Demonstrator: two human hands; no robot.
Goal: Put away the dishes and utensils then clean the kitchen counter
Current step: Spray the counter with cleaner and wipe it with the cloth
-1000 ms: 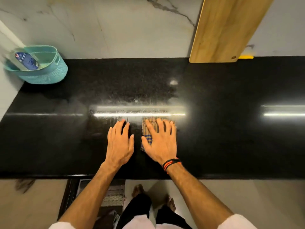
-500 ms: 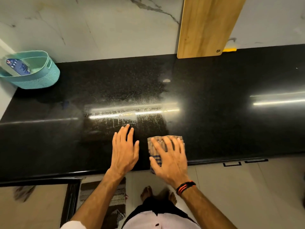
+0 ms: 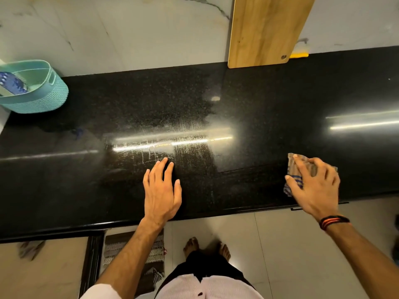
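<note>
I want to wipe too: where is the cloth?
In the head view, the cloth lies under the right hand, near the black counter's front edge, far right.

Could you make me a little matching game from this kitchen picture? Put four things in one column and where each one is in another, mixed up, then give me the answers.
Things:
1. teal basket
2. wooden board
3. cloth
4. left hand

Places:
A. leaning on the wall at the back of the counter
B. flat on the counter, holding nothing
C. far left corner of the counter
D. under the right hand, near the front edge

Pairs: 1-C, 2-A, 3-D, 4-B
</note>
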